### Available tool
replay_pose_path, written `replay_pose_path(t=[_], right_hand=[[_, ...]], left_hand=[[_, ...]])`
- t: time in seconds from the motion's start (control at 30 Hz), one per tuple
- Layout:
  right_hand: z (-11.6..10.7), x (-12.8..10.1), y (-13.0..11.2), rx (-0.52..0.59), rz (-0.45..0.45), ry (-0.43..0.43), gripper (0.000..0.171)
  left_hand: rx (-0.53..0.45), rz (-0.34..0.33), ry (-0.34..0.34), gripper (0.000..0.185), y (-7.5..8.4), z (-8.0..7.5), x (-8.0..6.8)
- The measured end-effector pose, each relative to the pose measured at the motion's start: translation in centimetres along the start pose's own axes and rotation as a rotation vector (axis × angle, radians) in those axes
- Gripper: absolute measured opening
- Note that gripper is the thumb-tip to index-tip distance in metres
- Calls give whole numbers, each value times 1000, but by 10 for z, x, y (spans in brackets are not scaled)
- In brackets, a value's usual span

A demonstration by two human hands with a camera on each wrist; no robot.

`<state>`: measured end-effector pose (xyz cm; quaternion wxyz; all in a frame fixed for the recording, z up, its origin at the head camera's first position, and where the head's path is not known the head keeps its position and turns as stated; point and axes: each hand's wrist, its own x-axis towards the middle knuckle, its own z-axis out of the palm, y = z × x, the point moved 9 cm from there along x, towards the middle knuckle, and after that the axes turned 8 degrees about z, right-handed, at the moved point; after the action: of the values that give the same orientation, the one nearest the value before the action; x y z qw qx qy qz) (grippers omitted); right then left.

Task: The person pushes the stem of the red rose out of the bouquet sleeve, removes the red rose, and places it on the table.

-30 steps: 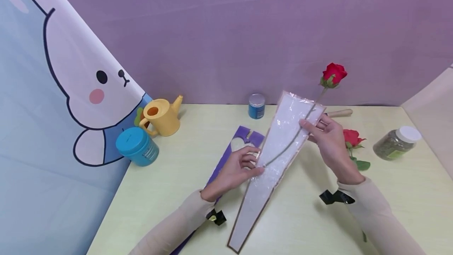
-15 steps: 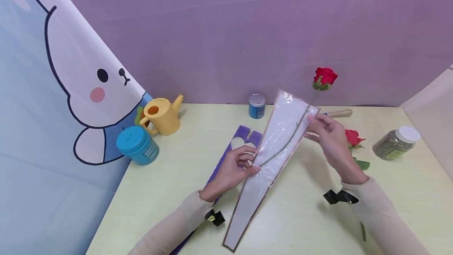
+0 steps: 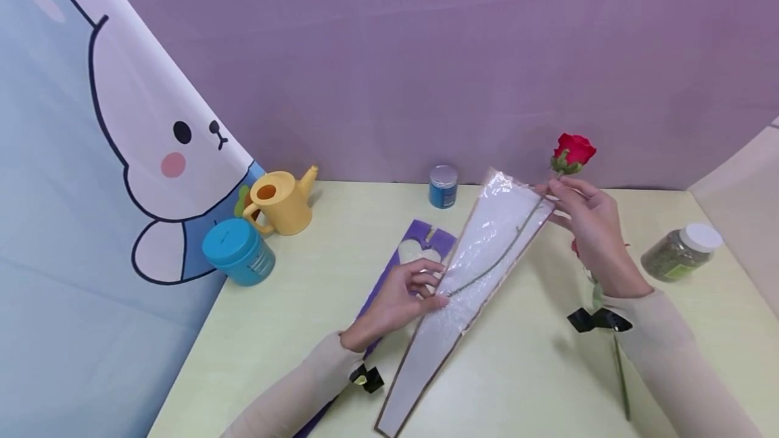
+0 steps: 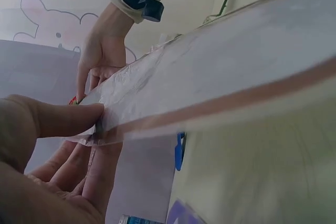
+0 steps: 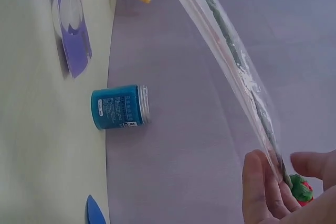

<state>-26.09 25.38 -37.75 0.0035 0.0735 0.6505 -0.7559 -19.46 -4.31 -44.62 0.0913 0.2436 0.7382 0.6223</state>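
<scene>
The pale green worktop (image 3: 292, 330) is carrying everything, with a bunny-print backdrop (image 3: 109, 154) leaning along its left edge. A long, tapered clear sleeve (image 3: 468, 276) with a brown border is slanting up off the worktop, its narrow tip low and near the person, its wide mouth raised toward the far right. A purple sleeve with a heart window (image 3: 414, 252) is lying flat under the left hand (image 3: 398, 299), whose thumb and fingers are pinching the clear sleeve's left edge midway along. The right hand (image 3: 593, 235) is pinching the stem at the sleeve's mouth, just below the bloom of the red rose (image 3: 572, 151), whose stem is running down inside the sleeve. A yellow watering can (image 3: 280, 201), a teal tub (image 3: 237, 252), a jar of dried herbs (image 3: 681, 252) and a small blue jar (image 3: 442, 186) are standing well apart.
</scene>
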Motion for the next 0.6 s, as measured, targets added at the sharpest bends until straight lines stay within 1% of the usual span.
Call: replay_pose_path(t=[0.07, 0.17, 0.3, 0.37, 0.47, 0.6], right_hand=[[-1, 2, 1, -3, 0, 9, 38], [-5, 4, 1, -30, -2, 46, 33], [-13, 8, -3, 29, -16, 58, 28], [-17, 10, -6, 102, -32, 47, 28], [-25, 11, -14, 169, -50, 40, 34], [-41, 10, -27, 289, -90, 67, 37]], left_hand=[[3, -13, -21, 45, -2, 2, -1], [-6, -13, -43, 47, -2, 4, -1], [-12, -17, -51, 49, -3, 1, -3], [-3, -6, -46, 48, -2, -3, -3], [30, 13, -31, 45, -2, -15, -4], [97, 39, -39, 42, 0, -32, -7]])
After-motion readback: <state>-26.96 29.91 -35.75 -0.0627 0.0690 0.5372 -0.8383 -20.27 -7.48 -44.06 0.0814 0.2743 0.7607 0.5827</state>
